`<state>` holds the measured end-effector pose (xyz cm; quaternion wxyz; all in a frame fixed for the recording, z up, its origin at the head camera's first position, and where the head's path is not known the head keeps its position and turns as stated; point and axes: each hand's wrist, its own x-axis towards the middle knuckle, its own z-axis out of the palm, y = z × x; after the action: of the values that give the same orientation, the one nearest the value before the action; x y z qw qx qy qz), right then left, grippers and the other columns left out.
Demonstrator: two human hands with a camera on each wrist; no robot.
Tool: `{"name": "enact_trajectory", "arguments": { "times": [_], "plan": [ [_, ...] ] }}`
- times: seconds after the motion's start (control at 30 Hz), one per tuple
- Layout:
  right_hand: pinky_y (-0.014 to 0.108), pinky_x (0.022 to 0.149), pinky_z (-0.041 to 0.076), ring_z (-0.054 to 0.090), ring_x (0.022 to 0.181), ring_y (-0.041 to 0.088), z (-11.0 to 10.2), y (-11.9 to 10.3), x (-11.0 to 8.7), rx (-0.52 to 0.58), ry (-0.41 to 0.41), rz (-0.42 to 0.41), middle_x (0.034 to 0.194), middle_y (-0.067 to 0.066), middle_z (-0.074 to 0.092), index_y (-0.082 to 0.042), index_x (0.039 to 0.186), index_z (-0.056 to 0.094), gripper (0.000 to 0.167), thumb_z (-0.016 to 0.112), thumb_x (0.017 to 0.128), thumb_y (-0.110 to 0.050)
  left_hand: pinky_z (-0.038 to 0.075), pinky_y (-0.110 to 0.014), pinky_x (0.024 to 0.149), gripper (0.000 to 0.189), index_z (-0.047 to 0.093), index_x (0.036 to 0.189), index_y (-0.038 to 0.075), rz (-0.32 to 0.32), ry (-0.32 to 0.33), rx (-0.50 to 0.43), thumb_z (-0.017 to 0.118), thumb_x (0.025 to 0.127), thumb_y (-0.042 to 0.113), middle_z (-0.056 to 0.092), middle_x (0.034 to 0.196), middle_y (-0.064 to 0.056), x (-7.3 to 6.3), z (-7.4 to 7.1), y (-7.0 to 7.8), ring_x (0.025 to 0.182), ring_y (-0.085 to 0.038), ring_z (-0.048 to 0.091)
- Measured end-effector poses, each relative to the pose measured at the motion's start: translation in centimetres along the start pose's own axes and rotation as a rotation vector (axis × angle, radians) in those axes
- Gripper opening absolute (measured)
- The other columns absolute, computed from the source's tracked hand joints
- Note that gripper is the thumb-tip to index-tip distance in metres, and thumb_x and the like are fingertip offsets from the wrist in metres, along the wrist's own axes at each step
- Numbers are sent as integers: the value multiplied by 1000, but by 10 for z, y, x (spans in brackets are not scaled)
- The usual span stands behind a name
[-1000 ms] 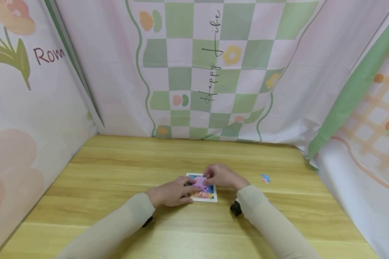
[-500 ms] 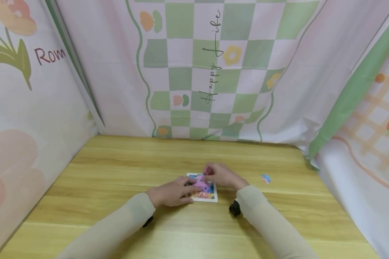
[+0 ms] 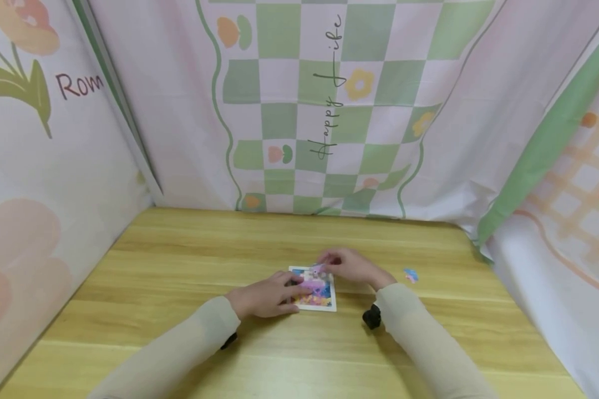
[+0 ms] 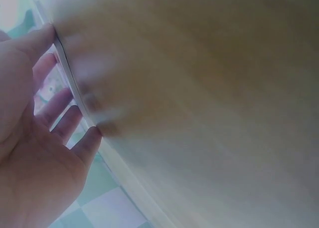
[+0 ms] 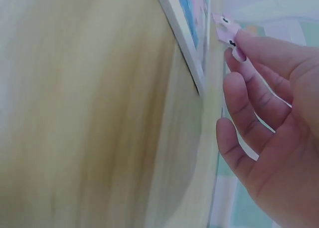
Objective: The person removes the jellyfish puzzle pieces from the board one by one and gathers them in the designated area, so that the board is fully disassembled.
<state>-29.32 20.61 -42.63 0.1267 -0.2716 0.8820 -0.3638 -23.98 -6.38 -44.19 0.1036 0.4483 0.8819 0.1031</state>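
A small jigsaw puzzle [image 3: 326, 308] in a white-edged frame lies on the table in the head view, showing blue, pink and yellow parts. My left hand [image 3: 265, 296] rests on its left side, fingers spread over it. In the left wrist view, the fingertips [image 4: 93, 134] and thumb sit along the frame's edge. My right hand [image 3: 350, 266] is over the puzzle's far right corner. Between thumb and fingers it pinches a pink puzzle piece [image 5: 227, 31] with dark eye marks, tilted up from the frame. A pale area shows in the puzzle's upper part.
A loose blue and pink puzzle piece [image 3: 411, 275] lies on the wooden table [image 3: 204, 238] to the right of my right hand. Printed curtains [image 3: 359, 122] enclose the table at the back and on both sides.
My right hand has lifted the pink piece with the eyes up from the puzzle and moved slightly right and away. A pale area is now exposed there. The left hand stays put.
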Motion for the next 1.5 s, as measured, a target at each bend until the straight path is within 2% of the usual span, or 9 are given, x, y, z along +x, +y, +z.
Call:
{"name": "enact_trajectory", "arguments": {
  "times": [0.23, 0.4, 0.6, 0.67, 0.8, 0.83, 0.97, 1.2, 1.5],
  "plan": [
    [32, 72, 53, 61, 84, 19, -24, 18, -19, -13, 42, 13, 95, 3, 68, -8, 108, 70, 17, 66, 99, -21, 36, -42, 113, 53, 40, 155, 25, -9, -4, 8, 51, 105, 38, 34, 156, -7, -1, -2, 2, 142, -26, 33],
    [34, 74, 52, 61, 85, 18, -43, 33, -35, -73, 71, 79, 95, 0, 68, -10, 105, 71, 15, 66, 99, -23, 36, -42, 114, 53, 40, 155, 25, -18, -6, 7, 51, 105, 39, 34, 157, -7, -2, -2, 3, 142, -27, 33],
    [33, 76, 50, 61, 86, 17, -65, 51, -56, -86, 86, 118, 95, 2, 69, -8, 104, 71, 18, 67, 99, -25, 36, -41, 113, 53, 40, 155, 26, -16, -5, 14, 50, 105, 40, 34, 156, -6, -1, -1, 2, 142, -26, 33],
    [29, 67, 49, 59, 75, 15, -71, 56, -62, -73, 86, 152, 95, 3, 69, -7, 105, 71, 19, 67, 99, -25, 36, -41, 114, 53, 40, 155, 26, -16, -5, 14, 50, 105, 40, 34, 156, -6, -1, -1, 2, 142, -26, 33],
    [27, 52, 45, 53, 64, 16, -81, 64, -73, -61, 80, 187, 92, 7, 69, -4, 107, 70, 21, 66, 99, -23, 35, -42, 114, 53, 41, 155, 26, -14, -2, 13, 51, 105, 40, 34, 156, -6, -1, -1, 2, 142, -26, 33],
    [27, 49, 44, 51, 61, 17, -83, 66, -74, -54, 79, 204, 91, 7, 68, -4, 106, 70, 21, 67, 99, -23, 35, -42, 114, 53, 41, 155, 26, -14, -1, 13, 51, 105, 40, 35, 156, -7, -1, -2, 2, 142, -26, 33],
    [29, 51, 47, 52, 62, 16, -87, 72, -80, -31, 60, 250, 87, 8, 68, -4, 106, 69, 22, 68, 98, -24, 35, -42, 114, 53, 41, 155, 25, -10, 2, 16, 51, 105, 40, 35, 156, -7, -1, -2, 2, 142, -27, 33],
    [29, 50, 48, 53, 61, 16, -88, 79, -84, -27, 63, 255, 82, 8, 66, -1, 105, 69, 20, 68, 97, -20, 34, -42, 114, 53, 41, 155, 24, -7, 5, 12, 51, 105, 39, 35, 156, -7, -1, -1, 2, 142, -27, 33],
    [28, 51, 47, 50, 59, 14, -87, 83, -87, -14, 59, 300, 79, 6, 64, 0, 109, 69, 23, 68, 98, -21, 34, -42, 114, 53, 40, 155, 24, -4, 0, 13, 50, 105, 39, 33, 157, -8, -1, -1, 2, 143, -27, 31]
  ]
}}
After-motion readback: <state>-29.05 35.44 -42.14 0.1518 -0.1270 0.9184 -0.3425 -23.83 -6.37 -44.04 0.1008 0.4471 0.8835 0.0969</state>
